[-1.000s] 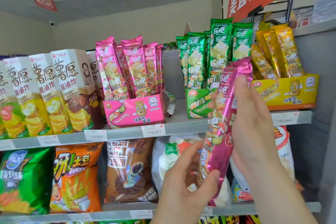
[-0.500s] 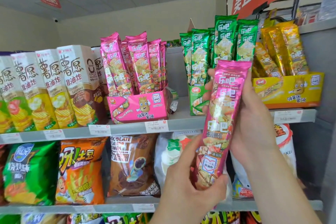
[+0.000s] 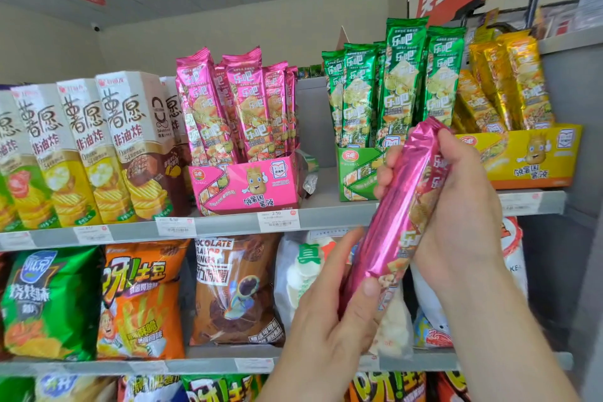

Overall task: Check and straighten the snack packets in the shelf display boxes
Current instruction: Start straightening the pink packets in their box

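A pink packet is held in both hands in front of the shelves, outside every display box. It is tilted, with its upper end up and to the right and its lower end down and to the left. Its upper end overlaps the green box in the view.

Right hand: closed round the upper half of the packet from the right. Its fingertips are seen wrapped over the packet's left edge.

Left hand: the lower end is pinched, with the thumb laid on the front. The other fingers are partly hidden behind the packet.

On the upper shelf a pink box is noted left of centre. Pink packets are stood upright in it, some leaning slightly. To its right, across a bare stretch of shelf, green packets are stood in the green box. Just beside that box a yellow box is seen, with yellow packets leaning to the left. Tall cartons are lined up left of the pink box. A price tag is fixed to the shelf edge below the pink box.

On the shelf beneath, a brown bag, an orange bag and a green bag are recorded.
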Available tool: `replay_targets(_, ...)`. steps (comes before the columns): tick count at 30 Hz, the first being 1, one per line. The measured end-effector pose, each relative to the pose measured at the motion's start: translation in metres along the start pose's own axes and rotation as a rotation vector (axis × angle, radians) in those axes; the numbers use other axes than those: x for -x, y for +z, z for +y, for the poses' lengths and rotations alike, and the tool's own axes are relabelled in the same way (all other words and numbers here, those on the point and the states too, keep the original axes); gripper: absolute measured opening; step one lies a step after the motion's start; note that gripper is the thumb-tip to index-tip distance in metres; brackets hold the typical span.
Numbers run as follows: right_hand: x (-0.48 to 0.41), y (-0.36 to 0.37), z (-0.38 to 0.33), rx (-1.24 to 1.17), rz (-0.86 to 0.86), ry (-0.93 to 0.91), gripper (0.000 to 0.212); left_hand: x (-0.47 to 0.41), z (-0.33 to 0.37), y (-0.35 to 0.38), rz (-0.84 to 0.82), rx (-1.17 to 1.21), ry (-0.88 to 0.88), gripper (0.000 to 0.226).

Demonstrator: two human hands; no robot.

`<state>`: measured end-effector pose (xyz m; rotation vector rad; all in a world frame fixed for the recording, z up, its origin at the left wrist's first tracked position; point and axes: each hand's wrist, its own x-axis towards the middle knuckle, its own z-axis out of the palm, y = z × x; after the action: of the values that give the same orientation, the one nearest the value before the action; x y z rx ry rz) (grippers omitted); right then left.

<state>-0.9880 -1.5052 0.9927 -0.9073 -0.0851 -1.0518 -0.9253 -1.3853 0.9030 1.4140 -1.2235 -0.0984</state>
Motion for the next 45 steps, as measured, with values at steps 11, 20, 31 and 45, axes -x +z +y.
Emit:
replay_targets(11, -0.001, 0.003, 0.002, 0.345, -0.003, -0.158, 0.043, -0.007, -0.007, 0.003, 0.079, 0.187, -0.013, 0.041)
replay_targets(20, 0.001, 0.000, 0.001, 0.313, -0.053, -0.126, 0.022, -0.026, 0.014, -0.003, -0.023, 0.062, 0.011, 0.034)
replay_targets(31, 0.005, -0.016, 0.009, 0.442, -0.334, 0.020, 0.084, -0.088, 0.059, -0.006, 0.093, 0.283, 0.216, 0.024)
replay_targets(45, 0.032, -0.029, 0.022, 0.692, -0.341, -0.072, 0.026, -0.134, 0.101, -0.029, 0.100, 0.398, -0.023, 0.046)
